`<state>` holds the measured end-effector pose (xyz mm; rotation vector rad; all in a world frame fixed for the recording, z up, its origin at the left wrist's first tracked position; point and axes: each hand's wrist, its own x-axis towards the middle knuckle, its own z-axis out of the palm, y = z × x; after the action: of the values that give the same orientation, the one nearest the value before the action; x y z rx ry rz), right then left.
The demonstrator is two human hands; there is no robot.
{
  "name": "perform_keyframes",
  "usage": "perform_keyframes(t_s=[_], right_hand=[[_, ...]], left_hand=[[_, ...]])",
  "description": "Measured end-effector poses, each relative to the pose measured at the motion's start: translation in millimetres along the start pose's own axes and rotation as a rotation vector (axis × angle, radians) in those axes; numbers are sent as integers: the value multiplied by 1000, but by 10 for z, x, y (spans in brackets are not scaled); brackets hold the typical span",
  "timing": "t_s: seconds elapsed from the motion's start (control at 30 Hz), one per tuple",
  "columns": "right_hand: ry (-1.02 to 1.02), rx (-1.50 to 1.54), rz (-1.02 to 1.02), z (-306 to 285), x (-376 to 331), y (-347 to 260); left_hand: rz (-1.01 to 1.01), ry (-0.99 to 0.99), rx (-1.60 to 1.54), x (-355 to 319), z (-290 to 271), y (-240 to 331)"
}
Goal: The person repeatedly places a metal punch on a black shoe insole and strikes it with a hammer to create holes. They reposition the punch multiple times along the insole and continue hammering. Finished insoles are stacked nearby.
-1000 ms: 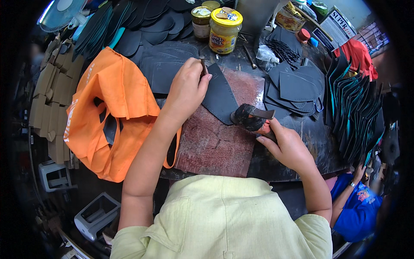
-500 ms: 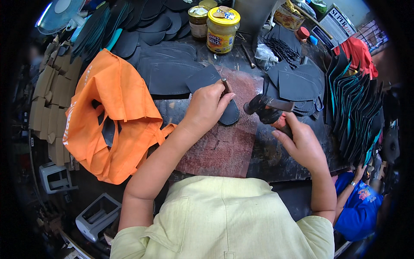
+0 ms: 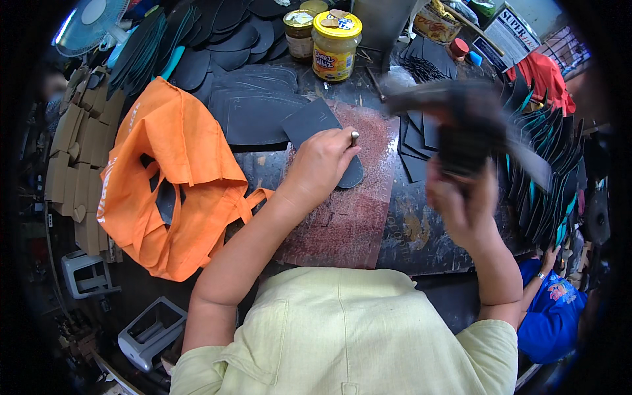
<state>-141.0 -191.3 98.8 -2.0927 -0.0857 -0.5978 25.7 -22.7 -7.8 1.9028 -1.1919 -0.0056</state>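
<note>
My left hand [image 3: 321,161] is closed round a metal punch [image 3: 355,137], whose round top end sticks up past the fingers. Its lower end is hidden by the hand. Beneath that hand lies a black sole-shaped piece [image 3: 311,121], its rounded end showing small marks along the edge. The piece rests partly on a worn reddish mat [image 3: 336,230]. My right hand [image 3: 464,205] grips a hammer [image 3: 469,118], raised over the right side of the table and blurred by motion.
An orange cloth bag [image 3: 191,151] lies at the left. Black cut pieces [image 3: 257,115] are stacked behind, near a yellow-lidded jar [image 3: 334,56]. More black pieces with teal edges [image 3: 540,158] stand at the right. A person in blue [image 3: 553,316] is at the lower right.
The hammer has swung up and to the right, away from the punch. My left hand has stayed nearly in place, with the punch tilted slightly differently.
</note>
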Motion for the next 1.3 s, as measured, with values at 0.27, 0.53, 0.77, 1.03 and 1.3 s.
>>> perform_keyframes(t_s=[0.27, 0.53, 0.77, 1.03, 1.3], right_hand=[[-281, -395, 165, -202, 124, -207], [121, 181, 165, -38, -14, -169], [-303, -411, 203, -149, 37, -93], [136, 86, 37, -83, -30, -278], [-332, -433, 226, -168, 35, -175]], left_hand=[[-144, -16, -23, -17, -12, 30], [-60, -38, 23, -10, -3, 30], [-38, -19, -3, -53, 16, 69], [-80, -53, 40, -34, -8, 72], [-18, -68, 58, -91, 3, 97]])
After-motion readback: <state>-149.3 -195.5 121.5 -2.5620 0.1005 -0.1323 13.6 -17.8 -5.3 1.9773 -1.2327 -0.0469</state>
